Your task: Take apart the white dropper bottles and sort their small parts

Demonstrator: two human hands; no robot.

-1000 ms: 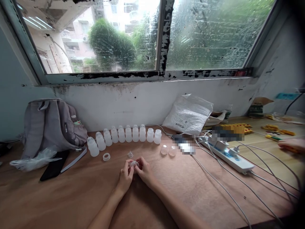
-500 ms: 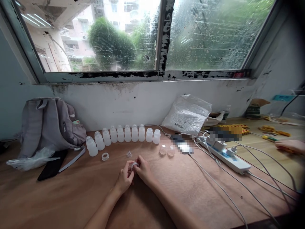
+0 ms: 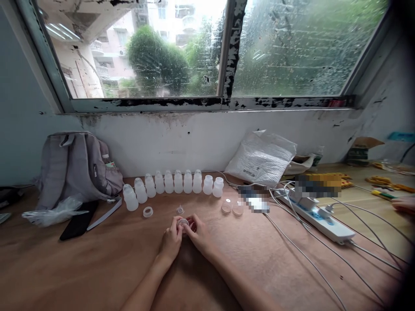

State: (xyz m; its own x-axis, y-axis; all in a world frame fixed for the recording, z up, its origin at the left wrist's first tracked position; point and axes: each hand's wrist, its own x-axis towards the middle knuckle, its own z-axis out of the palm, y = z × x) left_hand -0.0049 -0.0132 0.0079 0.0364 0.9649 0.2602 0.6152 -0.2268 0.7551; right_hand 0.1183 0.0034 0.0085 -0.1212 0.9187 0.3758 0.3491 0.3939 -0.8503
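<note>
My left hand (image 3: 171,240) and my right hand (image 3: 198,233) meet over the wooden table (image 3: 97,268), fingers pinched together on a small clear plastic cap (image 3: 183,223) held between them. Just beyond my fingers a tiny clear nipple piece (image 3: 180,210) stands on the table. A white ring (image 3: 148,212) lies to the left of it. Behind these, a row of several small translucent bottles (image 3: 173,183) runs along the wall. Two clear round lids (image 3: 231,208) rest to the right.
A grey backpack (image 3: 76,166), a black phone (image 3: 78,220) and a crumpled plastic bag (image 3: 53,212) sit at left. At right lie a white bag (image 3: 261,157), a power strip (image 3: 319,216) with cables and another person's hand (image 3: 403,204) by yellow tools.
The view has shifted slightly, so everything sits a bit further right in frame. My hands stay together on the small cap, with the fingers turning it a little.
</note>
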